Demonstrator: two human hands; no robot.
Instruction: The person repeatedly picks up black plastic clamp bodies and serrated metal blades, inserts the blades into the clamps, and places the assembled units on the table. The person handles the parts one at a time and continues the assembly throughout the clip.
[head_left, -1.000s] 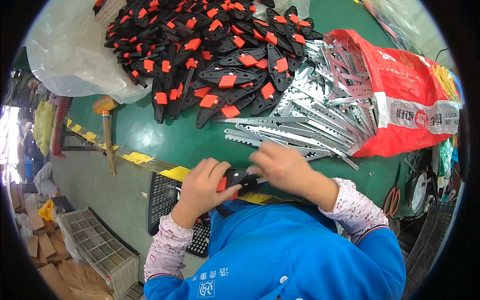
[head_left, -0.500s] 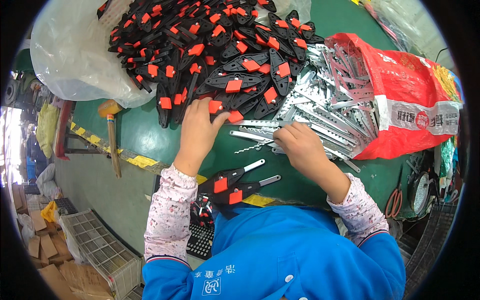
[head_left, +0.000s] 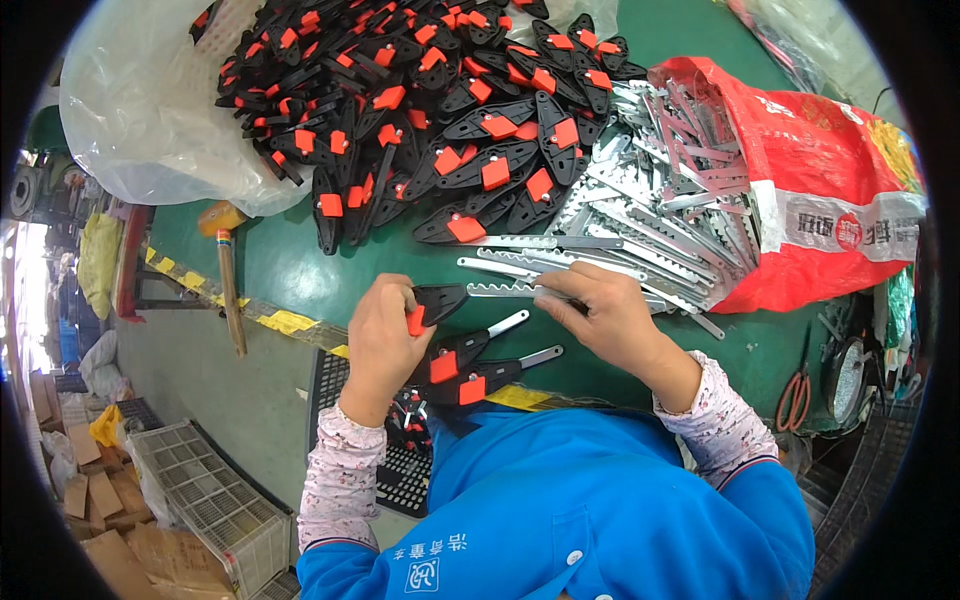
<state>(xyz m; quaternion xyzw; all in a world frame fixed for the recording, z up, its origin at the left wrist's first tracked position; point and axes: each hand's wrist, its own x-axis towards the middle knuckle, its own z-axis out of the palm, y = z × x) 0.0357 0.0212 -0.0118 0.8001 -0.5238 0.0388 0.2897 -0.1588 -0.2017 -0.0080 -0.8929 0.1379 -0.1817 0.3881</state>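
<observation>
My left hand is closed round a black plastic holder with a red tab, its pointed end facing right. A toothed metal strip is pinched in my right hand, its left tip at the holder's point; whether it has entered cannot be seen. Just below, two similar black holders with red tabs, the upper and the lower, lie at the table's near edge with metal strips sticking out to the right. Beyond my hands are a heap of black holders and a pile of loose metal strips.
A red sack lies around the strips on the right. Clear plastic sheeting is at the far left. A mallet lies across the table's taped left edge. Red-handled scissors are at the right; a pale crate stands lower left.
My left hand has drawn a black holder from the heap toward me. My right hand has lifted a metal strip and brought it level with the holder.
</observation>
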